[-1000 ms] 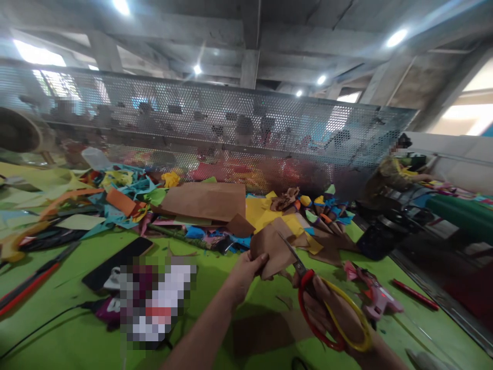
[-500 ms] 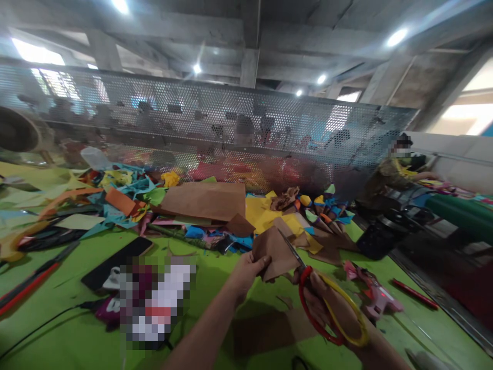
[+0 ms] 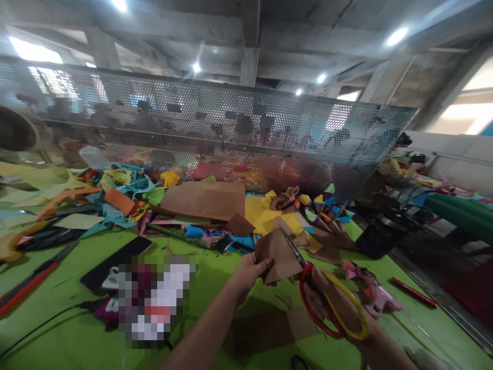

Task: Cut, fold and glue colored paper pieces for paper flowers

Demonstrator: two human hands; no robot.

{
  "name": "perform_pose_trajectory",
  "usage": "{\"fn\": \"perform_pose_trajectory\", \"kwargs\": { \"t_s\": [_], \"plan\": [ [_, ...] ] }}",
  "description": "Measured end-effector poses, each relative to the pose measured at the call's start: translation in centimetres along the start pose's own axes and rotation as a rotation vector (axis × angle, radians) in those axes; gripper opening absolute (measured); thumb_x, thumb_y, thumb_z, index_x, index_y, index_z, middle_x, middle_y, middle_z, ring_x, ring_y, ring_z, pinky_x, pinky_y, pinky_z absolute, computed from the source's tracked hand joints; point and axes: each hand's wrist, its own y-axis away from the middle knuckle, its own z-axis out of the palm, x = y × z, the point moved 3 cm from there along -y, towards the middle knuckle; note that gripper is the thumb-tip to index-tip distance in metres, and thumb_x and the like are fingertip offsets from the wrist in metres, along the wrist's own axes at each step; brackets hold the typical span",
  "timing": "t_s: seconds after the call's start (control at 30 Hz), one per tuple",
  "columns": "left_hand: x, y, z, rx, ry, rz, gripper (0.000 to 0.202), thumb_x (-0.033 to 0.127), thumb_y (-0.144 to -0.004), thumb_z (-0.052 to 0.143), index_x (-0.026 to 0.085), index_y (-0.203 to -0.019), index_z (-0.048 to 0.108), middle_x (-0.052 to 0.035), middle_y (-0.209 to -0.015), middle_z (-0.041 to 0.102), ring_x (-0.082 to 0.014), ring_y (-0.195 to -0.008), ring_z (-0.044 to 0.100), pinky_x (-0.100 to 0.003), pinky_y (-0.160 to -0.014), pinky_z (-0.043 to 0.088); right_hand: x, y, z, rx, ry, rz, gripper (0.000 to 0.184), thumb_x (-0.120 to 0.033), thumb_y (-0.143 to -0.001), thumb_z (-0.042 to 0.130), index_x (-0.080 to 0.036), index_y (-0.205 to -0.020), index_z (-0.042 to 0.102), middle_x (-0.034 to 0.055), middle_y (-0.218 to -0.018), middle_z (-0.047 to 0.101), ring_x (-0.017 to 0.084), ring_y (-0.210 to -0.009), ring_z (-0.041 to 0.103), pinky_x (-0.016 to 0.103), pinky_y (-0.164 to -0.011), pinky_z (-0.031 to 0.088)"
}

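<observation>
One brown paper piece [image 3: 279, 259] is held above the table [image 3: 210, 280], right of centre. The left hand [image 3: 254, 271] grasps its left edge, thumb on top; the remaining fingers are mostly hidden beneath the paper. The right hand [image 3: 321, 293] grasps one pair of scissors [image 3: 307, 272] by its red and yellow handles. The blades lie along the paper's right edge; their degree of opening cannot be determined.

Near side, below the hands: brown paper [image 3: 264, 334], partly covered by the forearm and shaded; piece count unclear. Right: one pink glue gun [image 3: 379, 298] and one red pen [image 3: 414, 293]. Left: one black phone [image 3: 115, 264], beside a pixelated area that obscures several items, including part of a purple device [image 3: 103, 309]. Far left: one red-handled tool [image 3: 40, 280], cut off at the frame edge.

Far side: one large brown sheet [image 3: 204, 200] among overlapping coloured scraps [image 3: 129, 180], too many to count. Beyond, one perforated screen [image 3: 231, 121] blurs the figures behind it. Far right: one co-worker [image 3: 396, 167], face pixelated.
</observation>
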Motion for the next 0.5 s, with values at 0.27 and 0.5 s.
{"fn": "perform_pose_trajectory", "kwargs": {
  "t_s": [0.27,0.5],
  "plan": [
    [0.1,-0.5,-0.9,0.136,0.033,0.018,0.054,0.052,-0.049,0.090,0.010,-0.078,0.072,-0.0064,-0.071,0.071,-0.0131,-0.053,0.059,-0.023,-0.050,0.048,-0.3,-2.3,-2.5,0.170,0.433,-0.104,0.043,-0.064,-0.083,0.054,-0.024,-0.069,0.046,-0.0057,-0.051,0.045,0.010,-0.039,0.040,0.022,-0.038,0.031],
    [0.5,-0.8,-2.4,0.273,0.005,0.127,0.054,0.045,-0.050,0.091,0.010,-0.088,0.075,-0.0064,-0.079,0.074,-0.0142,-0.061,0.062,-0.023,-0.057,0.050,0.2,-4.5,-6.1,0.349,1.251,-0.175,0.033,-0.033,-0.079,0.057,-0.021,-0.108,0.065,0.0107,-0.086,0.072,0.032,-0.082,0.068,0.036,-0.067,0.046]
  ]
}}
